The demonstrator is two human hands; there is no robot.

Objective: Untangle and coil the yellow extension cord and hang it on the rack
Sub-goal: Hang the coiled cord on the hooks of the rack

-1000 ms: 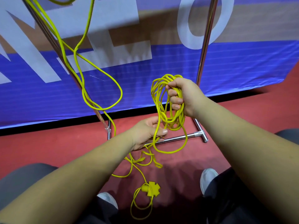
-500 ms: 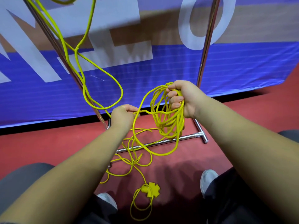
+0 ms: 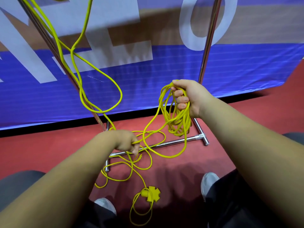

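One yellow cord (image 3: 178, 119): its coiled loops hang straight down from my right grip (image 3: 189, 96), fingers curled tight round their top. A loose strand runs down-left to my left grip (image 3: 126, 143), which holds it low beside the rack (image 3: 172, 143). Its socket end (image 3: 151, 194) lies on the floor (image 3: 49, 153).

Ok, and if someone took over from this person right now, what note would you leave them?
Right hand grips the coil, several loops, near the rack's right post.
Left hand holds a loose strand low by the base bar.
More cord loops off the rack's left post; a tangle and the socket end lie on the floor.
Done: part coiled.
Left: untangle the rest, finish coiling, hang it.
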